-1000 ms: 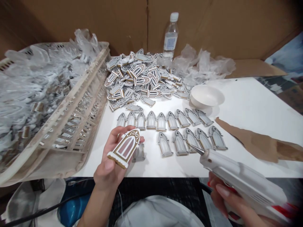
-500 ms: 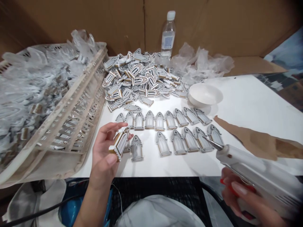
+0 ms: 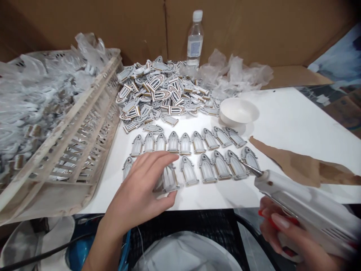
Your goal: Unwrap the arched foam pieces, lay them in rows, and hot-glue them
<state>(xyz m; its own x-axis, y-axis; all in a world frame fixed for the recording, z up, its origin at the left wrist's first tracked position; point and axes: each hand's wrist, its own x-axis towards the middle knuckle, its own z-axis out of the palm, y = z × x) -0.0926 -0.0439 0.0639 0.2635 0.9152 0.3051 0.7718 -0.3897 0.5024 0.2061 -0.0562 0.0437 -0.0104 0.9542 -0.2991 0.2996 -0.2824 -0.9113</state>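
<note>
My left hand [image 3: 138, 192] lies palm down at the left end of the near row of grey arched window pieces [image 3: 222, 165], fingers curved over a window piece [image 3: 170, 178] that sits tilted against the white table [image 3: 282, 113], thumb at its lower edge. My right hand [image 3: 284, 237] grips a white glue gun [image 3: 304, 207] at the lower right, its metal nozzle pointing left toward the right end of the same row. A second row of window pieces [image 3: 186, 142] lies just behind.
A heap of loose window pieces [image 3: 160, 90] fills the back of the table, with a water bottle [image 3: 194, 37] and crumpled plastic bags [image 3: 234, 73] behind it. A white bowl [image 3: 238, 111], a torn brown paper strip [image 3: 296, 165] and a full plastic basket [image 3: 70, 143] surround the rows.
My left hand, which held a gold-trimmed window piece face up, has turned palm down and lowered it onto the near row. The glue gun has drawn back to the right.
</note>
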